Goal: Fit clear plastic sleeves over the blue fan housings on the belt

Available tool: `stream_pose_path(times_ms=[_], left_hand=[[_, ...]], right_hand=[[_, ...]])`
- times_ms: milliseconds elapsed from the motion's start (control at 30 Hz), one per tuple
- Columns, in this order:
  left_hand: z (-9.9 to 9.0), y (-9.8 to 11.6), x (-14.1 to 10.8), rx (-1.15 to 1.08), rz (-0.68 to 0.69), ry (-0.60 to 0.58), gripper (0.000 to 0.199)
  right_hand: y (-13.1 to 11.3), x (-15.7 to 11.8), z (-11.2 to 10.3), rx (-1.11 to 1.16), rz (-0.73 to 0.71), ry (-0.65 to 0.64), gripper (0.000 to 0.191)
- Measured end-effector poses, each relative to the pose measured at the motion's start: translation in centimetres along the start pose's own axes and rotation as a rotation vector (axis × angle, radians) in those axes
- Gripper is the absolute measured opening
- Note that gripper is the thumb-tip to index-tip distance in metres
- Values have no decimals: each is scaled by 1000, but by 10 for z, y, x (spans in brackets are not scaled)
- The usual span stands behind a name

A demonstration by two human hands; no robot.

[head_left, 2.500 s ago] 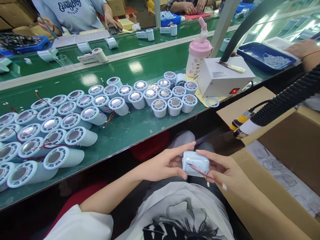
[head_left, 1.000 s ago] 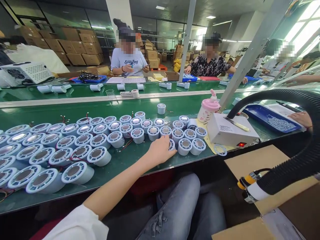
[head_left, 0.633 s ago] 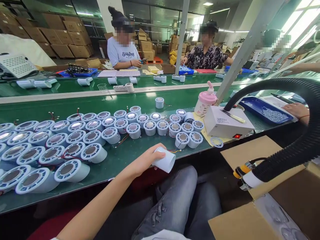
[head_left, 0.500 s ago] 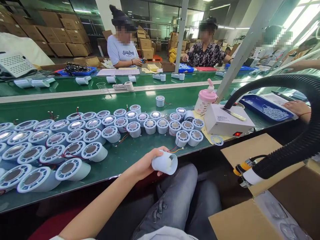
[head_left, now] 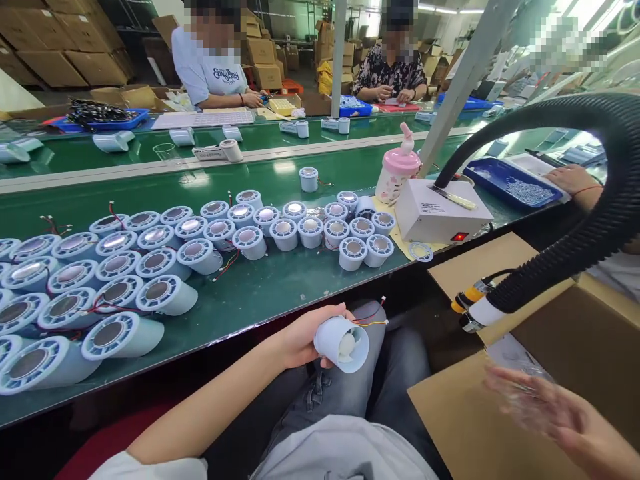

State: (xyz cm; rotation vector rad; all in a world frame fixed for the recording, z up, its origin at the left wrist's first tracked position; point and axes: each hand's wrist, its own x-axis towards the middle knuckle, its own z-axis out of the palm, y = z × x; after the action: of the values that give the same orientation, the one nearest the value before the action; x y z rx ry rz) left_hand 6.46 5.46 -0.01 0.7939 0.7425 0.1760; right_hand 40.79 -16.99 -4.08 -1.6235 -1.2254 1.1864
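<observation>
My left hand (head_left: pixel 303 335) is wrapped round a light-blue fan housing (head_left: pixel 327 339), held above my lap with its open end towards me. Inside it a white fan rotor (head_left: pixel 347 344) shows, and thin red and yellow wires (head_left: pixel 373 322) with small white plugs stick out at the far side. My right hand (head_left: pixel 545 407) is smeared by motion over the open cardboard box (head_left: pixel 550 333) at the right. Something clear shimmers about its fingers, but I cannot make out whether it is held. Clear plastic parts (head_left: pixel 517 357) lie in the box.
Rows of similar blue housings (head_left: pixel 165 293) stand on the green bench (head_left: pixel 260 293). At the right are a white machine (head_left: pixel 440 212) with a black hose (head_left: pixel 565 260), a pink-lidded cup (head_left: pixel 397 175) and a blue tray (head_left: pixel 510 183). Co-workers sit across and at the right.
My right hand has come into view over the box. My left hand and the housing have moved slightly down and right, and the rotor shows more clearly. The view has shifted.
</observation>
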Motion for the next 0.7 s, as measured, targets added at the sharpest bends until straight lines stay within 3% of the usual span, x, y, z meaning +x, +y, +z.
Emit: stream_pose_path(times_ms=[33, 100, 200, 300, 367, 467, 567, 633, 700], left_hand=[[2, -2, 2, 22, -19, -14, 36], [5, -4, 6, 81, -43, -33, 37], [7, -7, 6, 205, -28, -48, 35], [9, -6, -2, 341, 26, -54, 27], [12, -4, -9, 545, 193, -15, 18], [15, -5, -18, 924, 516, 86, 14], [10, -10, -18, 995, 629, 141, 43], [4, -16, -13, 997, 690, 136, 59], [-2, -21, -8, 1009, 748, 98, 60]], right_hand=[[-10, 5, 19, 60, -18, -101, 67], [-36, 16, 61, -16, -153, -67, 67], [-72, 39, 111, -388, -483, 9, 44], [-88, 63, 133, -788, -649, 92, 43], [-89, 75, 139, -865, -638, 75, 35], [-89, 84, 140, -638, -541, -68, 17], [-95, 84, 139, -336, -395, -137, 4], [-100, 82, 140, -202, -310, -89, 17], [-103, 81, 142, -85, -240, -21, 25]])
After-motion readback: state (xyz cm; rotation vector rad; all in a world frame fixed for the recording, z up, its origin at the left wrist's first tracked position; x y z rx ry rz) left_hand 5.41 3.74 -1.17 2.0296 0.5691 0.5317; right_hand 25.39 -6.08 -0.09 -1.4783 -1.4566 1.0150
